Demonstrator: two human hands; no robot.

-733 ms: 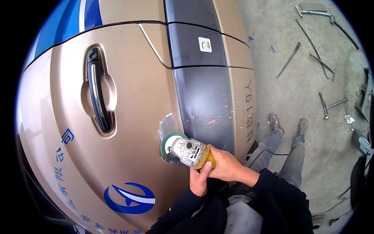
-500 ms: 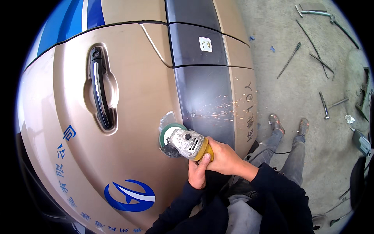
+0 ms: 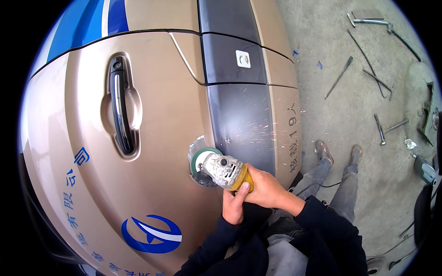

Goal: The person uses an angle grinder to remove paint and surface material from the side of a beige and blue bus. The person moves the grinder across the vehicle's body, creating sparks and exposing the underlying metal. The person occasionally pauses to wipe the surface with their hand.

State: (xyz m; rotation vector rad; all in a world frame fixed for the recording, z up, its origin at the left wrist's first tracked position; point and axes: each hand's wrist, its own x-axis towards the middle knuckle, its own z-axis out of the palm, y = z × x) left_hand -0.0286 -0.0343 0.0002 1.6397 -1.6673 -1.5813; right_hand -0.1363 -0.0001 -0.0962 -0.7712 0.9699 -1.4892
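Note:
An angle grinder with a grey metal head and a yellow body is held in both my hands. My right hand wraps round the yellow body. Below it, my left hand grips the tool from underneath, its thumb on the side. The green disc lies against a tan vehicle door, next to a ground patch of bare metal. Sparks fly from it to the upper right, across the dark grey panel strip.
A black and chrome door handle sits left of the grinder. Hammers, metal rods and a long-handled tool lie on the concrete floor at the right. A grey-green case stands at the far right. A cord runs past my legs.
The grinder and both hands stay nearly in place on the door. The sparks spread wider and more upward. The whole view has shifted slightly.

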